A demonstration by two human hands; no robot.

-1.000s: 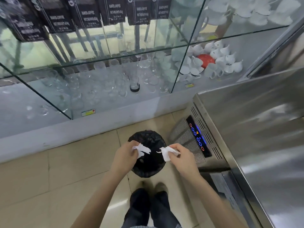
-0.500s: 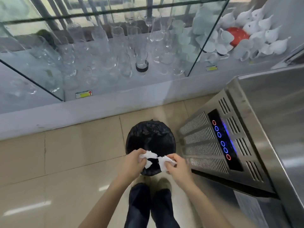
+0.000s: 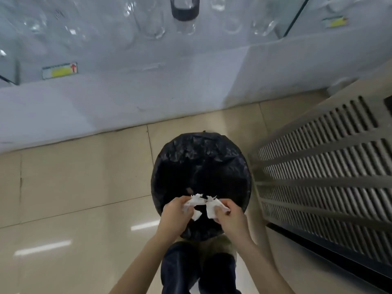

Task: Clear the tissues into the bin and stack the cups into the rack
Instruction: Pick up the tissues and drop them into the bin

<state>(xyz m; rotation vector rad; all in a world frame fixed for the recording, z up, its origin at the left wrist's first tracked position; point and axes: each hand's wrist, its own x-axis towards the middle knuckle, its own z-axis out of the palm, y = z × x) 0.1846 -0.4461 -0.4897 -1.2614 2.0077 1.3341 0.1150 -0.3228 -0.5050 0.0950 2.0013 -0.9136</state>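
Note:
A round bin lined with a black bag [image 3: 199, 158] stands on the tiled floor right in front of my feet. Both hands hover over its near rim. My left hand [image 3: 175, 215] pinches a crumpled white tissue [image 3: 194, 203]. My right hand [image 3: 231, 217] grips a second white tissue [image 3: 212, 211]. The two tissues nearly touch above the bin's opening. No cups lie near my hands; only glasses show behind the glass at the top.
A steel machine with louvred vents [image 3: 322, 179] stands close on the right of the bin. A glass cabinet with glasses [image 3: 152, 24] on a white base [image 3: 127, 98] runs along the far side. Beige floor tiles [image 3: 74, 187] spread to the left.
My head has tilted down and come closer to the bin, which now looks much larger. Both hands have drawn together over the opening, still holding their tissues.

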